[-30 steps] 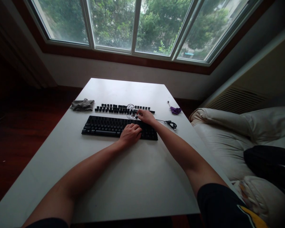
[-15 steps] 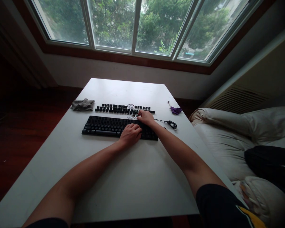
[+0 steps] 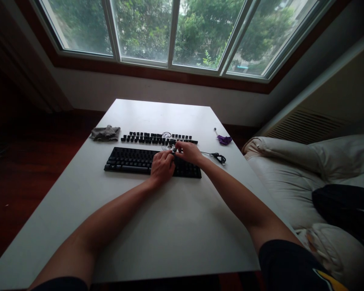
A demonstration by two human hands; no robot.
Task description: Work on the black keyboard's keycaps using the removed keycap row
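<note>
The black keyboard (image 3: 130, 158) lies flat on the white table, its right half partly hidden by my hands. My left hand (image 3: 163, 165) rests over the middle of it, fingers bent and close to my right fingertips; they appear to hold nothing, though their tips are hard to see. Above the keyboard's back edge, my right hand (image 3: 188, 152) pinches a small dark piece that looks like a keycap (image 3: 174, 150). Behind the keyboard stand two rows of loose black keycaps (image 3: 145, 140). A thin ring-shaped wire (image 3: 166, 135) lies among them.
A grey cloth (image 3: 105, 133) lies at the table's left edge. To the right are a coiled black cable (image 3: 219, 158) and a purple brush-like item (image 3: 224, 140). A pale sofa (image 3: 279, 178) with a dark bag (image 3: 346, 206) stands beside the white table (image 3: 170, 230); windows are beyond.
My left hand has shifted left and slightly away from me across the keyboard. My right hand has moved a little to the right, its fingertips now beside my left fingers.
</note>
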